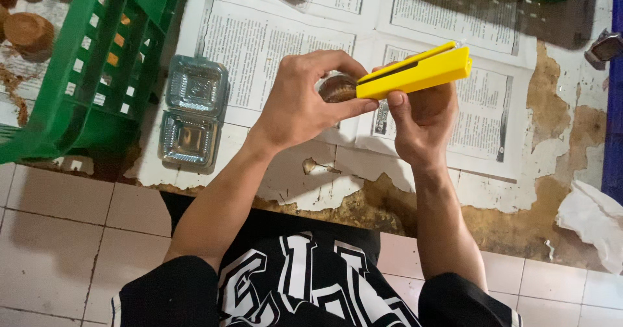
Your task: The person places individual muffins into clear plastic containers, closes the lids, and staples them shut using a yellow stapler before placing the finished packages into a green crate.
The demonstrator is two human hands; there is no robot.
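Single head-worn view, aimed steeply downward from above the wearer's torso. Close range: forearms rise from the bottom edge, left hand (305, 100) and right hand (422, 122) at frame centre. Covers newspaper sheets (259, 41) on the floor, a green crate (84, 74) at upper left. No second view.

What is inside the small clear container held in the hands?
A brown round cake shows inside the clear container. The left hand and yellow stapler cover most of it.

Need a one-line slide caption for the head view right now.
Left hand holds a small packed brown cake while the right hand presses a yellow stapler against it, over newspaper.
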